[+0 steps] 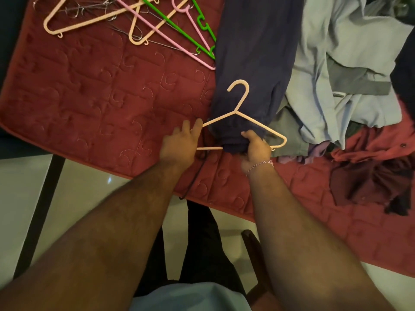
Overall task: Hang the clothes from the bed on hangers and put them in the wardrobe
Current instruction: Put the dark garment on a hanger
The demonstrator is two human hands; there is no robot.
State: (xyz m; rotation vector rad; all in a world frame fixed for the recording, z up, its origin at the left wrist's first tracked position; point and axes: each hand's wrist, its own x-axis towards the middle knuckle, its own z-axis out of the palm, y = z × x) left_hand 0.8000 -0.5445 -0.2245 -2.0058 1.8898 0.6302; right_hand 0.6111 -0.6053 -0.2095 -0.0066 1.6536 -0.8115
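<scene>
Bed point(89, 104) with red quilted cover, loose hangers point(125, 21) at far left, dark folded trousers point(249, 63) mid-bed, heap of clothes point(350, 70) at right

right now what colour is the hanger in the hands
Pale peach-pink hanger, seen clearly in the head view.

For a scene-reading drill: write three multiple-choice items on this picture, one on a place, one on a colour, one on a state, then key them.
1. Where does the spare hanger pile lie?
A. on the floor
B. on the bed cover's far left
C. on the shirt heap

2. What colour is the hanger being loaded?
A. green
B. black
C. pale peach

3. What is the right hand doing?
A. gripping the dark blue garment
B. hanging idle
C. pressing flat on the floor

Key: 1 B, it rests on the red bed cover; 2 C, pale against the fabric; 3 A, fingers curl round the garment's end.
</scene>
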